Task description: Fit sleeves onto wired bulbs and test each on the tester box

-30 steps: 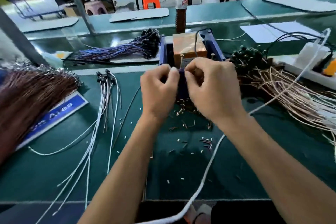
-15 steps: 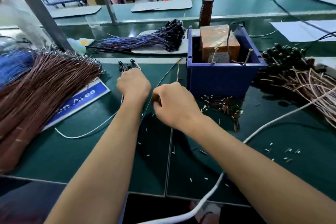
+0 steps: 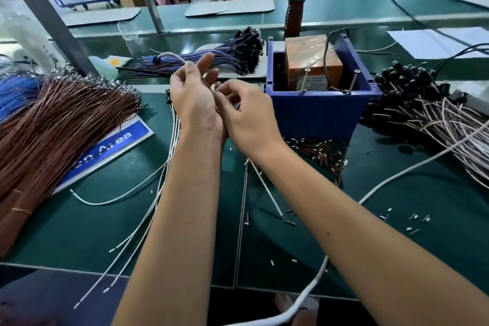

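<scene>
Mid-cycle: left hand (image 3: 194,99) is raised above the green bench (image 3: 79,233), thumb and fingers pinching one wired bulb (image 3: 169,57) whose pale lead arcs up and left to a small dark bulb at the far tip. Right hand (image 3: 246,116) sits just beside it, fingertips curled in a pinch at the lead's lower end; looks like a sleeve going on, but the sleeve itself is too small to make out

Tester box (image 3: 317,111) is the blue bin with an orange block inside and two screws standing up at its front rim, just right of the hands. Nothing is touching the screws, so this piece is not yet tested by my read

Stock, as far as visible:
- brown wire bundle (image 3: 60,124) lies left, large
- pale loose leads (image 3: 169,156) lie on the bench under the left forearm, few
- purple-wired pile (image 3: 211,58) with black heads sits behind the hands, on a pale board
- black-headed pinkish pile (image 3: 423,106) sits right of the box, large
- loose sleeves (image 3: 320,149) are heaped at the box's front foot, with more scattered over the bench

Cannot tell which pile is finished output and which is input, so no count possible. Judging by the volume lying around, a lot is left; the current unit needs its sleeve seated, then a touch on the screws
</scene>
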The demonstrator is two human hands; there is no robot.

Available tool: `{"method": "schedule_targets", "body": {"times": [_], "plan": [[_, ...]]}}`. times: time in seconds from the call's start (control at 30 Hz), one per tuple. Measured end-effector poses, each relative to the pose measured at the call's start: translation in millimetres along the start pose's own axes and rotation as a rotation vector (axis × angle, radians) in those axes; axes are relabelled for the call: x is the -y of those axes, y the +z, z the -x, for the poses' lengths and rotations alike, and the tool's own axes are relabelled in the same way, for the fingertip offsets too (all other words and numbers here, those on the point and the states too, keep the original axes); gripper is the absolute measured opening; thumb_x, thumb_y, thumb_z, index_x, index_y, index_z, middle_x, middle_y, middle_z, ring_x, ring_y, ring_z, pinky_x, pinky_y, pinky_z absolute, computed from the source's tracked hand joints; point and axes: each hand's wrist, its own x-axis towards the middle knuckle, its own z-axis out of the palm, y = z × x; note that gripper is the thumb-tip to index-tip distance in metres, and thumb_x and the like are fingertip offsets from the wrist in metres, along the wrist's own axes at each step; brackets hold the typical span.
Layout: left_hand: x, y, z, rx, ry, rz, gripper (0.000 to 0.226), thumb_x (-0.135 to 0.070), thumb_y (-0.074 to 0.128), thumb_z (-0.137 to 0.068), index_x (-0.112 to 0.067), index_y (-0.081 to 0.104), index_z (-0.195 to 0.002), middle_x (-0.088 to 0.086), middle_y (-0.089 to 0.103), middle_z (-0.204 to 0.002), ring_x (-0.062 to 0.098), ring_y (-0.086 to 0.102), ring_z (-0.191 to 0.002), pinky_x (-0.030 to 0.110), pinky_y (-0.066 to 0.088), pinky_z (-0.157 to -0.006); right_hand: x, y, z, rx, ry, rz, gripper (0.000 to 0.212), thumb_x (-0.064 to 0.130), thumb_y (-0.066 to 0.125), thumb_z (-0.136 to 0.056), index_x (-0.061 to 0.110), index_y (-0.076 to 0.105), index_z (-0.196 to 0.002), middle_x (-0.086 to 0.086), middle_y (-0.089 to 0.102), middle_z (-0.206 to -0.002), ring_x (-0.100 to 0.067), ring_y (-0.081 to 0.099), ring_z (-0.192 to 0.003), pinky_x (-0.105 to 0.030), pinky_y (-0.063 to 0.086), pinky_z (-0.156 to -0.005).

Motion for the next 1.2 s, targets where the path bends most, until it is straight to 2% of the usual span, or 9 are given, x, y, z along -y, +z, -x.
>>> {"method": "schedule_targets", "body": {"times": [0.1,0.2,0.33,0.5,0.6,0.7,0.8,0.93,1.2], "plan": [[-19.5,5.7,12.0,0.125,-0.134,0.169,0.031,-0.020,0.041,-0.111,0.001,0.057,-0.129,0.009,0.069,-0.101,0.017,0.060,-0.076,0.030,0.051,-0.066,7.5,-19.9,-5.2,0.006,-0.051,-0.007,0.014,0.014,0.066,-0.101,0.006,0.073,-0.092,-0.006,0.073,-0.081,-0.017,0.063,-0.075,-0.032,0.049,-0.071],[-43.8,8.2,11.0,0.188,-0.209,0.396,0.027,-0.020,0.038,-0.111,-0.010,0.057,-0.094,0.004,0.061,-0.071,0.015,0.050,-0.055,0.024,0.047,-0.052,10.0,-47.6,-5.2,0.099,-0.133,0.095,0.015,0.014,0.067,-0.101,0.007,0.073,-0.089,0.001,0.073,-0.071,-0.001,0.059,-0.057,-0.016,0.043,-0.061],[-51.2,4.5,8.9,0.243,-0.209,0.417,0.039,-0.027,0.032,-0.112,-0.018,0.047,-0.077,-0.006,0.034,-0.057,0.009,0.022,-0.047,0.020,0.022,-0.040,-1.2,-91.7,1.5,0.127,-0.212,0.228,0.011,0.017,0.073,-0.097,0.010,0.079,-0.090,0.007,0.075,-0.072,-0.002,0.069,-0.066,-0.016,0.053,-0.071],[-23.8,-13.8,26.4,0.491,-0.028,-0.064,0.036,-0.026,0.048,-0.107,-0.023,0.047,-0.072,-0.006,0.026,-0.060,0.010,0.016,-0.050,0.023,0.018,-0.044,-35.3,-138.3,19.1,0.087,-0.353,0.497,0.009,0.021,0.079,-0.092,0.014,0.083,-0.097,0.006,0.077,-0.083,-0.006,0.071,-0.075,-0.031,0.059,-0.079],[7.6,-20.0,41.8,0.734,0.316,-0.605,0.020,-0.016,0.066,-0.096,-0.016,0.062,-0.076,-0.008,0.044,-0.061,0.005,0.034,-0.051,0.020,0.028,-0.050,-58.3,-154.0,28.9,0.007,-0.399,0.536,0.017,0.030,0.081,-0.091,0.013,0.082,-0.092,0.004,0.077,-0.080,-0.011,0.071,-0.071,-0.039,0.059,-0.072],[33.0,-15.5,50.0,0.927,0.573,-0.928,0.005,-0.010,0.078,-0.087,-0.010,0.074,-0.085,-0.008,0.062,-0.072,-0.001,0.050,-0.060,0.015,0.036,-0.058,-78.1,-156.2,37.4,-0.034,-0.424,0.530,0.020,0.030,0.079,-0.093,0.010,0.081,-0.094,0.001,0.078,-0.084,-0.015,0.072,-0.073,-0.043,0.058,-0.071],[55.6,-14.4,52.9,0.984,0.754,-1.181,0.019,-0.014,0.082,-0.083,-0.014,0.077,-0.101,-0.002,0.072,-0.090,0.013,0.065,-0.081,0.030,0.052,-0.072,-89.0,-154.5,43.8,-0.093,-0.419,0.469,0.015,0.026,0.079,-0.094,0.011,0.080,-0.095,0.002,0.078,-0.087,-0.011,0.072,-0.078,-0.038,0.058,-0.074],[81.6,-21.8,57.2,0.960,0.692,-1.177,0.014,-0.012,0.077,-0.089,-0.013,0.078,-0.103,0.003,0.077,-0.087,0.027,0.073,-0.082,0.042,0.057,-0.073,-95.6,-152.5,47.4,-0.108,-0.332,0.366,0.012,0.023,0.081,-0.091,0.011,0.081,-0.094,0.006,0.077,-0.086,-0.003,0.071,-0.079,-0.027,0.057,-0.075],[92.2,-26.7,51.1,0.872,0.623,-1.028,0.017,-0.002,0.076,-0.088,-0.014,0.082,-0.099,-0.006,0.078,-0.084,0.007,0.073,-0.080,0.033,0.060,-0.076,-97.7,-155.2,47.3,-0.047,-0.254,0.277,0.008,0.009,0.077,-0.093,0.008,0.082,-0.100,0.004,0.078,-0.091,-0.005,0.073,-0.087,-0.025,0.058,-0.082]]}}
